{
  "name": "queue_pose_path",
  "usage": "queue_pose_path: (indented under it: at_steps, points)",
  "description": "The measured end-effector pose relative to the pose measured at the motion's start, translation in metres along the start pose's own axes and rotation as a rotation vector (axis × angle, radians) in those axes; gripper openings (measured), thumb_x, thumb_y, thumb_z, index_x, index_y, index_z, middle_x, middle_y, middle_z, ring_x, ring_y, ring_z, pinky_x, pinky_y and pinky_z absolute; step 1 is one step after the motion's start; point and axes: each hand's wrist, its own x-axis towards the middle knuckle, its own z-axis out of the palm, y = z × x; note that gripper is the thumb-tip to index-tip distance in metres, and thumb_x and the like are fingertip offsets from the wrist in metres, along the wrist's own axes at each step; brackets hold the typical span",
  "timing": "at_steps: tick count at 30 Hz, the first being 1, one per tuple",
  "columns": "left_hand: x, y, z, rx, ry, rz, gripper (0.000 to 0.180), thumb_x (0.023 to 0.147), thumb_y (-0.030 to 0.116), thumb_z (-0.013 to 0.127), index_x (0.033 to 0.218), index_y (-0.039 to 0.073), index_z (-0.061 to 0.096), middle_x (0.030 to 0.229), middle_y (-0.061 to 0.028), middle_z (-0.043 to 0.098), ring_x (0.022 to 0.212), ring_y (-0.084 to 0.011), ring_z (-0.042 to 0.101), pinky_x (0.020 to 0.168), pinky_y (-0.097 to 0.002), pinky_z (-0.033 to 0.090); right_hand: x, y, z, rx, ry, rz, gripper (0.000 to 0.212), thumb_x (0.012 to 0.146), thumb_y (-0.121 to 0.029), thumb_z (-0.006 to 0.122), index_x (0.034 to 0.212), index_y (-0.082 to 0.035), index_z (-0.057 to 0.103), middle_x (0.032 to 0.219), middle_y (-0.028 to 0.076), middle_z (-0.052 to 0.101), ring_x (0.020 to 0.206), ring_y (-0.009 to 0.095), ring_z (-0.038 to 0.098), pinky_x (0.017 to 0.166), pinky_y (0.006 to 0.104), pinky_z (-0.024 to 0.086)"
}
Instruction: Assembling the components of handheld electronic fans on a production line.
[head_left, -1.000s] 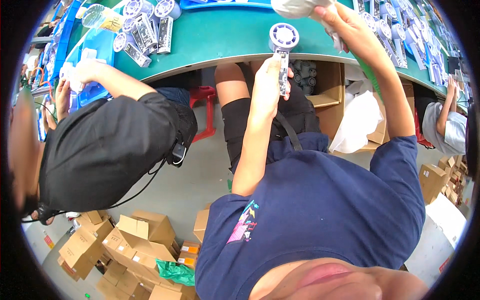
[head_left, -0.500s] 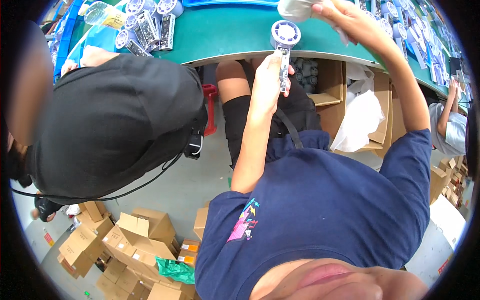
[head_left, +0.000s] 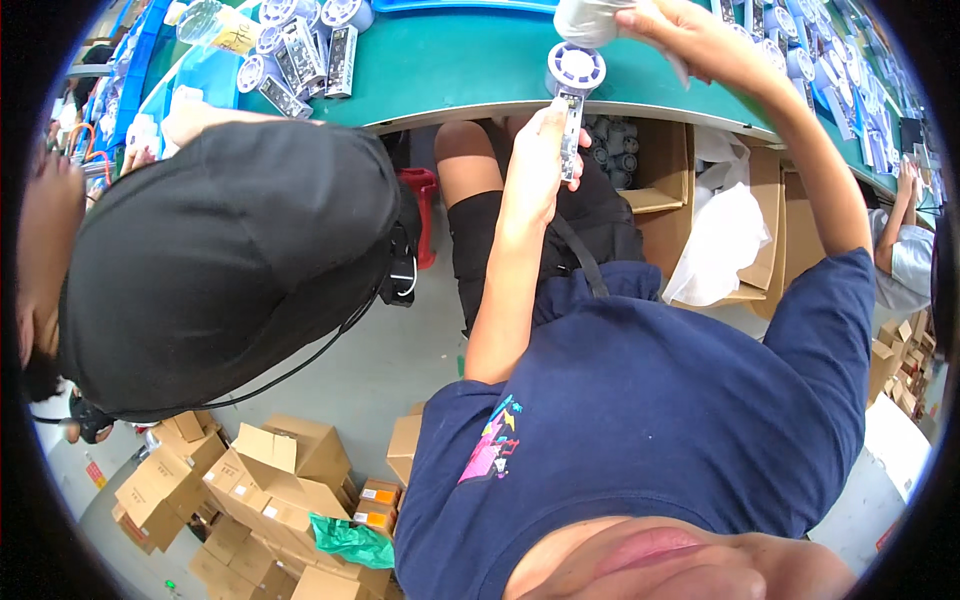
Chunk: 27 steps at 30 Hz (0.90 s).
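My left hand point(head_left: 540, 150) is wrapped round the handle of a lilac handheld fan point(head_left: 576, 70). Its round head, with a white spoked face, points up at the table edge, and a dark strip with small parts shows along the handle. Just above the fan, my right hand point(head_left: 675, 32) grips a pale grey, rounded, cloth-like bundle point(head_left: 585, 22), with a loose end hanging below the fingers. The top of the bundle is cut off by the frame's upper edge. The bundle and the fan head lie very close; whether they touch I cannot tell.
More lilac fans point(head_left: 300, 55) lie on the green table point(head_left: 450, 60) at left, others point(head_left: 800, 62) at right. A blue tray point(head_left: 460, 5) sits at the back. A co-worker in black point(head_left: 230, 260) is close on my left. Cardboard boxes point(head_left: 660, 195) stand under the table.
My right hand and the pale bundle have shifted slightly left and nearer the fan head. The fan has barely moved. The co-worker at left has leaned a little.
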Motion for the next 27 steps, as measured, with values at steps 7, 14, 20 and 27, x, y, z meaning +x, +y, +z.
queue_pose_path:
  at_steps: [7,14,20,27]
  points:
    - [0.003,-0.001,0.003,0.01,-0.032,-0.005,0.034,0.104,0.037,0.046,0.106,0.005,0.059,0.077,-0.0034,0.062,0.051,-0.007,0.053,0.039,-0.021,0.041,0.036,0.063,0.001,0.507,-0.031,-0.962,0.046,0.097,-0.042,0.052,0.116,-0.003,0.067,0.105,0.019,0.069,0.093,0.03,0.064,0.083,0.0389,0.05]
    - [-0.001,0.002,-0.003,0.01,-0.006,0.0,0.038,0.104,0.037,0.045,0.098,0.002,0.057,0.077,-0.0059,0.06,0.048,-0.0082,0.052,0.038,-0.023,0.04,0.006,-0.05,-0.025,0.085,-0.184,-0.071,0.052,0.097,-0.051,0.05,0.123,-0.008,0.066,0.106,0.021,0.069,0.092,0.033,0.067,0.082,0.0418,0.052]
    - [-0.003,0.006,-0.003,0.049,0.013,0.001,0.04,0.103,0.04,0.046,0.096,0.002,0.058,0.073,-0.0053,0.06,0.046,-0.0082,0.05,0.038,-0.0234,0.039,-0.003,-0.069,-0.023,-0.287,-0.203,-0.271,0.051,0.097,-0.047,0.049,0.111,-0.002,0.068,0.099,0.026,0.069,0.092,0.039,0.068,0.082,0.0468,0.053]
    - [-0.002,0.006,-0.006,0.041,0.004,-0.01,0.042,0.101,0.044,0.052,0.101,0.003,0.059,0.074,-0.0056,0.062,0.051,-0.0081,0.053,0.04,-0.0226,0.04,-0.015,-0.074,-0.009,-0.475,-0.115,-0.295,0.043,0.092,-0.042,0.055,0.097,-0.001,0.068,0.082,0.023,0.069,0.076,0.039,0.068,0.07,0.0458,0.055]
